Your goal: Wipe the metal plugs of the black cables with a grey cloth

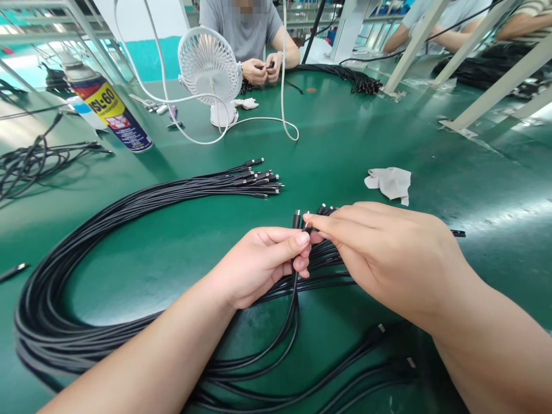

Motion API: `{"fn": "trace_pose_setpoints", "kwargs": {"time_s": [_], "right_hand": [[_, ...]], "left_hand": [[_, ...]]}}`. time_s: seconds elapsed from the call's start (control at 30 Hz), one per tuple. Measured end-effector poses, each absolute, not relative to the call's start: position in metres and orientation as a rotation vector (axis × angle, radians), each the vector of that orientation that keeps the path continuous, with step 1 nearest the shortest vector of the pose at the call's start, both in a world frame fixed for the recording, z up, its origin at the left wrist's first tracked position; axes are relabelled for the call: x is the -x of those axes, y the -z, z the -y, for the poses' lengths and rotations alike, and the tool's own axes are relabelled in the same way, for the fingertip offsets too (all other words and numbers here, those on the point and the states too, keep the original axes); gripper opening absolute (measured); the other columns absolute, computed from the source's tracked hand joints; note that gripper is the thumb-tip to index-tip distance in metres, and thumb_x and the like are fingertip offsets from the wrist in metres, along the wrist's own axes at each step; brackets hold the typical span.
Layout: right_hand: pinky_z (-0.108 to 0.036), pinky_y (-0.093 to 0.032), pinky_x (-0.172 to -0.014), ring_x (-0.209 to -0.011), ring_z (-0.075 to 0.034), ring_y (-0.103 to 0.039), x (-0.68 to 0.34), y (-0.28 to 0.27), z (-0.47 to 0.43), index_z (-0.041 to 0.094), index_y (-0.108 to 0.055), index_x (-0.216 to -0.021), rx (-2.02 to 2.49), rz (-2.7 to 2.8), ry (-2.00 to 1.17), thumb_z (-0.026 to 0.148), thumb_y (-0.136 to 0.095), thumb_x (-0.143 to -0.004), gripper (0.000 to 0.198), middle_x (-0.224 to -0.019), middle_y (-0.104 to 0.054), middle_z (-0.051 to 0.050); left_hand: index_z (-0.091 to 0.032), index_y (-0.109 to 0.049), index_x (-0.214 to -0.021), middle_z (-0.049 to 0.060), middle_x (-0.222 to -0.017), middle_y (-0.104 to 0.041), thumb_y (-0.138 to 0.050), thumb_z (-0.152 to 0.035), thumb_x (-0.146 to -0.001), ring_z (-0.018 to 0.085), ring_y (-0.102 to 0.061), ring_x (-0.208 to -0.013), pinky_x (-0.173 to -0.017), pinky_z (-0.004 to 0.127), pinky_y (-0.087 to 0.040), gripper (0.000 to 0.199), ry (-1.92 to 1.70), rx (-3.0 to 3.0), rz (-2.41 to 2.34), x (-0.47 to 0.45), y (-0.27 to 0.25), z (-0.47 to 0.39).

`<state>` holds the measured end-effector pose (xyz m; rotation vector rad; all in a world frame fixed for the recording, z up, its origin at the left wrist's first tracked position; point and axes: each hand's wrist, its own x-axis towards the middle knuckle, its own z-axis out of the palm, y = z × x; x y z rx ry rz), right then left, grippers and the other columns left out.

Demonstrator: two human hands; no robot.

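My left hand point(271, 253) is closed around two black USB cables point(294, 305) just below their plugs. One plug point(296, 219) sticks up above the fingers with its metal tip showing. My right hand point(388, 259) meets the left one, its fingertips closed at the second plug point(306, 226); the back of the hand hides much of that grip. Beneath both hands lie more black cables point(328, 279) of the same kind. A big looped bundle point(86, 230) curves round on the left, its plug ends point(263, 178) gathered beyond my left hand.
On the green table point(207, 230) stand a spray can point(112, 109) and a white fan point(211, 69). A crumpled white cloth point(390, 183) lies beyond my right hand. Loose cables point(34, 158) are tangled at left. Across the table a co-worker's hands point(261, 70) hold something small.
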<state>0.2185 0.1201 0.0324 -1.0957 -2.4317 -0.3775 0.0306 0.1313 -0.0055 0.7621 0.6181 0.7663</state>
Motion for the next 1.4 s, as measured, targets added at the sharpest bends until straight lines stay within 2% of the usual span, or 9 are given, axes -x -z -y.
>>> {"fn": "trace_pose_setpoints", "kwargs": {"time_s": [0.27, 0.47, 0.63, 0.77, 0.9, 1.03, 1.17, 1.4], "right_hand": [[-0.029, -0.049, -0.060, -0.075, -0.018, -0.071, -0.2168, -0.0346, -0.1205, 0.015, -0.076, -0.103, 1.088, 2.420, 0.390, 0.009, -0.047, -0.093, 0.031, -0.089, -0.078, -0.005], [-0.029, -0.044, -0.057, -0.071, -0.019, -0.070, -0.2157, -0.0334, -0.1209, 0.017, -0.075, -0.093, 1.139, 2.374, 0.341, 0.013, -0.046, -0.094, 0.029, -0.084, -0.076, -0.005], [-0.028, -0.047, -0.063, -0.075, -0.017, -0.068, -0.2144, -0.0321, -0.1212, 0.018, -0.071, -0.100, 1.227, 2.307, 0.026, 0.019, -0.051, -0.094, 0.021, -0.090, -0.074, -0.005], [-0.026, -0.047, -0.063, -0.074, -0.015, -0.066, -0.2136, -0.0297, -0.1246, 0.019, -0.070, -0.100, 1.214, 2.239, -0.123, 0.016, -0.051, -0.094, 0.020, -0.090, -0.073, -0.004], [-0.026, -0.046, -0.060, -0.069, -0.014, -0.063, -0.2133, -0.0290, -0.1273, 0.019, -0.069, -0.096, 1.212, 2.241, -0.122, 0.016, -0.049, -0.094, 0.020, -0.086, -0.070, -0.004], [-0.028, -0.048, -0.058, -0.070, -0.016, -0.063, -0.2137, -0.0321, -0.1248, 0.017, -0.065, -0.106, 1.213, 2.259, -0.121, 0.018, -0.048, -0.093, 0.022, -0.093, -0.067, -0.007], [-0.032, -0.051, -0.063, -0.076, -0.018, -0.063, -0.2151, -0.0328, -0.1225, 0.017, -0.059, -0.115, 1.238, 2.313, -0.213, 0.015, -0.043, -0.092, 0.028, -0.100, -0.064, -0.009], [-0.036, -0.052, -0.067, -0.078, -0.021, -0.062, -0.2148, -0.0282, -0.1275, 0.019, -0.063, -0.102, 1.167, 2.274, -0.213, 0.018, -0.040, -0.097, 0.023, -0.091, -0.063, -0.008]], "left_hand": [[-0.012, -0.075, -0.076, 0.001, -0.071, -0.054, -0.073, -0.033, -0.085, 0.008, -0.052, -0.064, -0.066, 0.025, -0.044, 0.023, -0.766, -0.754, -0.593, -0.0296, 0.0072, -0.1319], [-0.013, -0.078, -0.091, 0.001, -0.072, -0.054, -0.072, -0.032, -0.085, 0.007, -0.051, -0.061, -0.063, 0.024, -0.045, 0.021, -0.782, -0.706, -0.575, -0.0297, 0.0074, -0.1309], [-0.011, -0.078, -0.090, 0.002, -0.074, -0.055, -0.070, -0.031, -0.086, 0.008, -0.051, -0.062, -0.062, 0.024, -0.046, 0.021, -0.785, -0.696, -0.581, -0.0301, 0.0067, -0.1308], [-0.011, -0.077, -0.090, 0.002, -0.073, -0.054, -0.068, -0.031, -0.088, 0.008, -0.051, -0.062, -0.062, 0.024, -0.045, 0.022, -0.775, -0.705, -0.576, -0.0299, 0.0072, -0.1310], [-0.012, -0.078, -0.091, 0.002, -0.073, -0.055, -0.072, -0.033, -0.084, 0.009, -0.051, -0.062, -0.062, 0.025, -0.044, 0.023, -0.779, -0.701, -0.589, -0.0300, 0.0069, -0.1307], [-0.011, -0.078, -0.090, 0.001, -0.071, -0.053, -0.075, -0.033, -0.082, 0.009, -0.049, -0.063, -0.062, 0.023, -0.043, 0.023, -0.834, -0.652, -0.612, -0.0313, 0.0056, -0.1309], [-0.010, -0.076, -0.087, 0.000, -0.074, -0.050, -0.075, -0.031, -0.081, 0.007, -0.047, -0.062, -0.060, 0.021, -0.043, 0.022, -0.880, -0.594, -0.608, -0.0328, 0.0049, -0.1323], [-0.010, -0.076, -0.089, 0.000, -0.076, -0.050, -0.076, -0.031, -0.081, 0.006, -0.047, -0.063, -0.060, 0.022, -0.043, 0.022, -0.883, -0.570, -0.618, -0.0320, 0.0054, -0.1334]]}}
